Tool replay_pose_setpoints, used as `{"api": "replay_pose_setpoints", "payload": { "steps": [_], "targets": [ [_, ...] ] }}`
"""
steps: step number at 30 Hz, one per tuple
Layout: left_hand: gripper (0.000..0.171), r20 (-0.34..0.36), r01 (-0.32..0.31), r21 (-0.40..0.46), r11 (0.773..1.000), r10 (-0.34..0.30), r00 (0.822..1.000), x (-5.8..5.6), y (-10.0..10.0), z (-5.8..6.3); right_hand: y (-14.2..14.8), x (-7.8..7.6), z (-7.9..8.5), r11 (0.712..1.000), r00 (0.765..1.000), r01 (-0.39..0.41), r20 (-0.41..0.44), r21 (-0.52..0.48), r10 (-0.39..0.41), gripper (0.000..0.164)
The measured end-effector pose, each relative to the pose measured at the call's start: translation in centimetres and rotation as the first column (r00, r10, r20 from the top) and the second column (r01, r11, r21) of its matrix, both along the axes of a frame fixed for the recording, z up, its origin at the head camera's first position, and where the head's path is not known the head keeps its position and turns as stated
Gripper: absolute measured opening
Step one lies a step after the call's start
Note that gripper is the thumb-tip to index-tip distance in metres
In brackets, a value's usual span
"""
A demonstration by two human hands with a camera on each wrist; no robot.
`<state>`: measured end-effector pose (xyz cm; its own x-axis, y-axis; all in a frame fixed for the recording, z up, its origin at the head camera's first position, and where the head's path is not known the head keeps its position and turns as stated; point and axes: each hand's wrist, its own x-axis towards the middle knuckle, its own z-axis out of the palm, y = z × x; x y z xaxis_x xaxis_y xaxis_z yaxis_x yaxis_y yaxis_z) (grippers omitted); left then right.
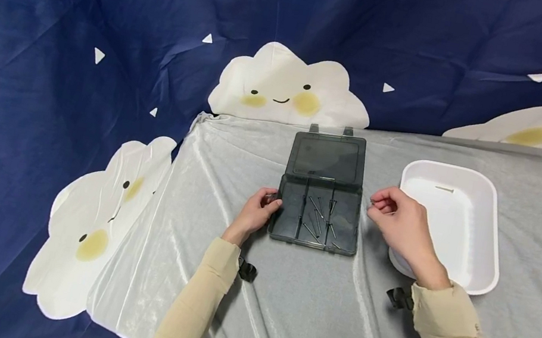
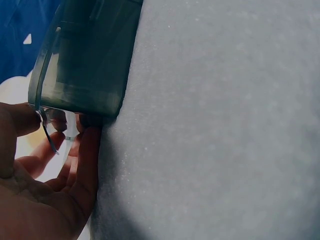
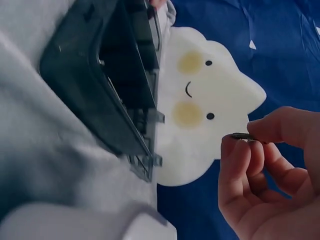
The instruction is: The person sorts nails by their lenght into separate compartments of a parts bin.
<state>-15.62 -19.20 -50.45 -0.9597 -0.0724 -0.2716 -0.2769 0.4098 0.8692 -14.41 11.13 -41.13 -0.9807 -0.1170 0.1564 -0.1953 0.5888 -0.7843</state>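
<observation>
A dark translucent organizer box (image 1: 289, 220) stands on the grey cloth with its lid (image 1: 327, 158) flipped back. Several slim metal screws (image 1: 311, 229) lie in its middle and right compartments. My left hand (image 1: 255, 208) grips the box's left side; in the left wrist view the thumb is at the rim and the fingers (image 2: 87, 160) lie lower along the side wall. Just right of the box, my right hand (image 1: 400, 222) pinches a small screw (image 3: 241, 135) between thumb and fingertips, most of it hidden by them.
A white plastic tub (image 1: 493, 250) stands to the right, partly behind my right hand and wrist, with one screw (image 1: 444, 189) near its far end. Grey cloth (image 1: 301, 307) covers the table. A blue curtain with clouds (image 1: 290, 91) hangs behind it.
</observation>
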Motion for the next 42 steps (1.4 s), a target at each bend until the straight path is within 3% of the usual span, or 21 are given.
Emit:
{"api": "replay_pose_setpoints", "payload": {
  "steps": [15,36,42],
  "targets": [
    [0.039,-0.006,0.005,-0.010,1.000,-0.005,1.000,0.1,0.0,0.2,-2.5,0.3,-2.5,0.998,0.997,-0.048,0.051,-0.032,0.049,0.012],
    [0.039,-0.017,0.011,-0.006,1.000,-0.011,1.000,0.1,0.0,0.1,-3.1,0.0,-4.8,0.997,0.997,-0.016,0.070,0.070,0.011,0.014],
    [0.039,-0.015,0.007,-0.011,1.000,-0.007,1.000,0.1,0.0,0.1,-3.1,-0.2,-5.2,0.996,0.999,0.009,0.032,0.086,-0.012,0.016]
  ]
}}
